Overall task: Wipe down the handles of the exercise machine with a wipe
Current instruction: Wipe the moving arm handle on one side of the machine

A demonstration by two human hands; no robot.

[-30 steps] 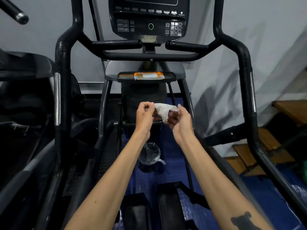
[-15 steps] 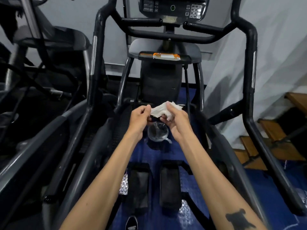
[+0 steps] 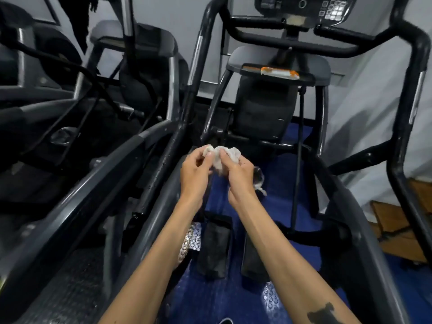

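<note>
Both forearms extend forward; the left hand [image 3: 195, 170] and right hand [image 3: 238, 173] meet at centre, fingertips pinching a crumpled white wipe [image 3: 222, 156] between them. The black tubular machine handles [image 3: 406, 127] flank the hands, well apart from the wipe. An orange-and-white packet [image 3: 279, 73] lies on the grey console shelf [image 3: 245, 60] beyond.
</note>
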